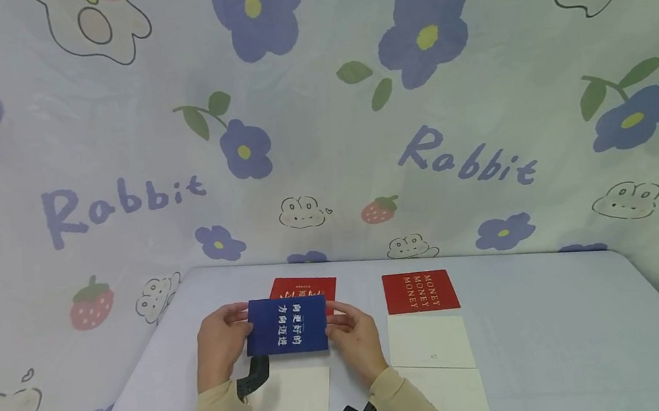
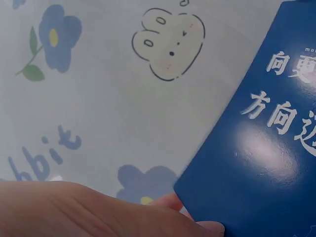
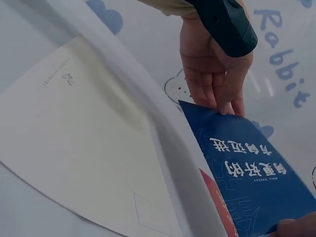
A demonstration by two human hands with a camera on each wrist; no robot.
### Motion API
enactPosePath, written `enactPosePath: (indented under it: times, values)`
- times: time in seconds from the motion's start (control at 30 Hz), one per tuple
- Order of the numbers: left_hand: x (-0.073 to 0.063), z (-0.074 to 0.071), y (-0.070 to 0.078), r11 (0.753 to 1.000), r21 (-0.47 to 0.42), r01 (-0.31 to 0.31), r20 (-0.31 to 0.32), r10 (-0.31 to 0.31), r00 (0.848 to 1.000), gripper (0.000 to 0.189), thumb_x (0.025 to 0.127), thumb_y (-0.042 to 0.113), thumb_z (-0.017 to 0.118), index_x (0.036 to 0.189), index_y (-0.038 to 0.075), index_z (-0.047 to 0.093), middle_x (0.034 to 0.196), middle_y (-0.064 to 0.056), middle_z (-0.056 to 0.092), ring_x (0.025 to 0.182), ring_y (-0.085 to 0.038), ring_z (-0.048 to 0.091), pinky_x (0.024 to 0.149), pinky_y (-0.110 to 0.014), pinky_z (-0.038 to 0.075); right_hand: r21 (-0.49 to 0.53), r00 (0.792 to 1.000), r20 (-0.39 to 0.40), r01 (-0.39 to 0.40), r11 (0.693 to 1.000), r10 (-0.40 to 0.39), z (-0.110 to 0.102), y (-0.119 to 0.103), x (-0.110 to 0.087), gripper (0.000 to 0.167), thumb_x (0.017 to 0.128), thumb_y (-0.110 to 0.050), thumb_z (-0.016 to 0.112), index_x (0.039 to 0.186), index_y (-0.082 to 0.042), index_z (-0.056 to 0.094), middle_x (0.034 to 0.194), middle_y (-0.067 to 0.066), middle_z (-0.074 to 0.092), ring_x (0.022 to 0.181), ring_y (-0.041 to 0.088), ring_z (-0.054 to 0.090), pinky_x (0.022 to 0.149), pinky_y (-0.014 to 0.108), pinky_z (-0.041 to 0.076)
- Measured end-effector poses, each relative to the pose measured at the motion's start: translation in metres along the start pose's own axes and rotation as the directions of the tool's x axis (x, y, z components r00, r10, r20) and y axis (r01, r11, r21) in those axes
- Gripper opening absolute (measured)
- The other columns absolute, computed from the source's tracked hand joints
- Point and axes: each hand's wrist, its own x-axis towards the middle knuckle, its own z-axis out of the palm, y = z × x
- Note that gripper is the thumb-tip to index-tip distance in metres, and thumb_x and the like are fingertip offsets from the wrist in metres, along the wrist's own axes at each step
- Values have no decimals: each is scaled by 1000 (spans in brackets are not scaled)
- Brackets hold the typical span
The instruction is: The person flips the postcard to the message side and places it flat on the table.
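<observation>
Between both hands a blue postcard [image 1: 286,326] with white Chinese characters is held up off the table, its printed face toward the head camera. The left hand [image 1: 221,343] pinches its left edge, thumb in front and fingers behind. At the opposite edge, the right hand [image 1: 355,339] pinches it the same way. Behind the blue card lies a red postcard [image 1: 305,285], partly covered by it in the head view. Below, a cream card [image 1: 293,399] lies flat near the left forearm.
Right of the hands, a red card [image 1: 421,291] printed MONEY lies above a cream card [image 1: 429,342] and another cream card [image 1: 448,392], forming a column. A white cloth covers the table [image 1: 563,328]. A curtain [image 1: 319,112] with flowers and rabbits hangs behind.
</observation>
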Motion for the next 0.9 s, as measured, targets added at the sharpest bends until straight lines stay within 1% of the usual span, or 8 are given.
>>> enactPosePath:
  times: [0.13,0.23,0.43,0.53,0.63,0.8,0.9]
  values:
    - [0,0,0,1000,-1,-19,-3,19,1000,42,94,-1,57,136,-5,55,128,-28,60,114,-44,60,97,-55,50,8,1000,-31,2,1000,-2,1,1,1,30,89,3,69,118,-5,71,102,7,73,94,19,70,84,27,58]
    - [0,-1,0,1000,-9,-16,-10,16,1000,40,94,-1,58,134,-6,56,125,-28,61,112,-44,61,96,-55,50,-8,999,-44,-6,1000,6,1,2,1,23,90,0,70,112,-5,73,102,5,74,95,18,70,85,25,57]
    - [0,-1,0,999,-18,-30,-32,29,999,34,94,0,61,127,-6,61,116,-25,65,107,-41,63,94,-54,51,-33,998,-56,-4,999,2,1,2,1,17,92,-5,71,108,-5,74,101,3,74,92,17,69,82,25,58]
    - [0,-1,0,999,-22,-38,-42,37,998,32,94,0,62,125,-5,62,115,-24,66,106,-40,63,94,-53,50,-42,998,-63,-7,999,4,1,2,0,14,93,-7,71,106,-5,74,99,3,73,90,16,68,80,26,58]
    - [-1,-1,1,999,-22,-38,-52,36,998,31,94,0,61,125,-5,62,115,-23,66,106,-39,63,94,-53,50,-50,997,-70,-26,998,23,1,2,-1,12,93,-9,71,104,-5,74,98,3,73,89,15,67,80,25,58]
    - [-1,-1,1,999,-13,-49,-74,48,996,27,95,1,62,121,-4,65,111,-22,67,100,-36,64,87,-49,51,-81,996,-87,-37,996,29,3,2,-2,11,93,-10,72,103,-7,74,96,1,71,87,15,64,77,23,56]
    - [-1,-1,1,999,-11,-52,-82,51,995,25,95,2,62,119,-3,66,111,-22,68,100,-35,64,86,-49,51,-89,996,-88,-40,995,32,3,2,-2,10,93,-11,72,103,-8,74,96,1,70,87,15,63,76,22,55]
